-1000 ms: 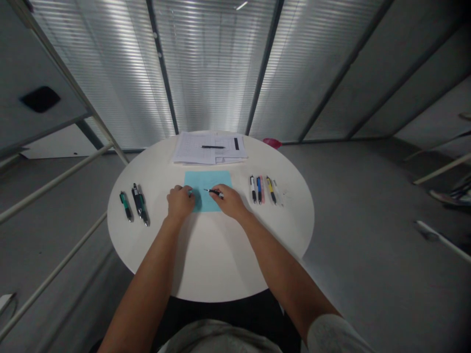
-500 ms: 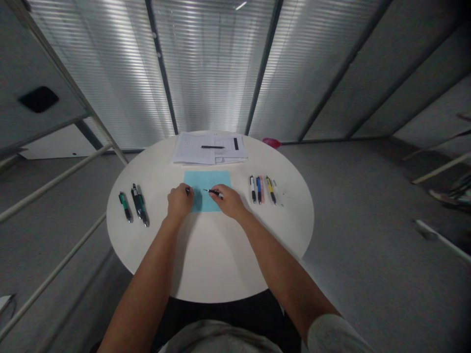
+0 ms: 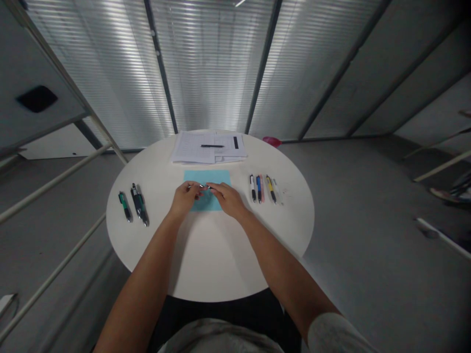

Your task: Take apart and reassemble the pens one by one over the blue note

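Both of my hands meet above a light blue sheet (image 3: pixel 211 202) on the white round table. My left hand (image 3: pixel 184 200) pinches a dark pen part with a silver end (image 3: pixel 200 186) that points right. Facing it, my right hand (image 3: pixel 227 198) pinches another dark pen piece (image 3: pixel 209 187), mostly hidden by the fingers. The two pieces are end to end or nearly so; I cannot tell whether they touch. Right of the sheet lie a white pen (image 3: pixel 252 188), a blue pen (image 3: pixel 259 189) and a yellow pen (image 3: pixel 271 189).
At the left of the table (image 3: pixel 213 260) lie a green pen (image 3: pixel 124 206) and several dark pens (image 3: pixel 139 203). Stacked papers (image 3: pixel 193 148) with a black pen (image 3: pixel 212 146) on top are at the far side. Pale metal rails (image 3: pixel 55 185) stand to the left.
My hands have come closer together. The left one has turned, so its pen part now points at the right hand's piece, whose thin tip no longer shows.
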Demonstrator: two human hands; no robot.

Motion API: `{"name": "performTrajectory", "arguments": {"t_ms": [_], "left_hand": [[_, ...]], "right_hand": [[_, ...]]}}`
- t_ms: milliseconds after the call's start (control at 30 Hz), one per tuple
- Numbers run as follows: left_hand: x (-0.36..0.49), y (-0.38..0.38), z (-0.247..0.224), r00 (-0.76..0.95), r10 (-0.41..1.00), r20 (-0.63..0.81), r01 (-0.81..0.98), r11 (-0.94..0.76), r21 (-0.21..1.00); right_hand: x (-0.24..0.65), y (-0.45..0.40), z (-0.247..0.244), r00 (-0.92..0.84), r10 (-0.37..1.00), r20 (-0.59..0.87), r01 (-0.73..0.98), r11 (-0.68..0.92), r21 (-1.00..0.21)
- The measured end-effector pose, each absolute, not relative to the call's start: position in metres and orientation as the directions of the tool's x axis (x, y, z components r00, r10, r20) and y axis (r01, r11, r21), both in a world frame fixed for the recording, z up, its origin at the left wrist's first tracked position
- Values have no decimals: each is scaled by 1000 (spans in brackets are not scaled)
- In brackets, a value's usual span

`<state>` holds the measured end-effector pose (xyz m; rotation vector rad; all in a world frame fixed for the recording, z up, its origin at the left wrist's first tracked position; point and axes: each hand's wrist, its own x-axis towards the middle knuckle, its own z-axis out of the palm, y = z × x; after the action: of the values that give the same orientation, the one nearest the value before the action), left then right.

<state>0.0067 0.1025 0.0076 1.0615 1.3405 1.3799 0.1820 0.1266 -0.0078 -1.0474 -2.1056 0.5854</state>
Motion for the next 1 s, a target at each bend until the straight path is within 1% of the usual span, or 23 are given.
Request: {"name": "performTrajectory", "arguments": {"t_ms": [133,300,500,667,833,1000], "left_hand": [[7,103,6,-173,984,-44,-97,27,995],[7,104,5,-211,976,-49,-64,36,997],[7,105,4,-240,971,-21,-83,1,997],[7,104,3,-210,978,-9,-44,0,999],[7,104,5,-222,975,-15,-19,11,1000],[7,105,5,-245,969,-20,-85,-1,996]], "right_hand": [[182,127,-9,-427,826,367,502,554,-664],[181,127,-8,-448,817,363,491,564,-664],[181,126,-6,-452,811,370,490,573,-657],[181,125,-6,-463,810,361,492,573,-655],[181,126,-7,-453,817,358,506,566,-651],[181,126,-7,-453,813,366,505,572,-646]]}}
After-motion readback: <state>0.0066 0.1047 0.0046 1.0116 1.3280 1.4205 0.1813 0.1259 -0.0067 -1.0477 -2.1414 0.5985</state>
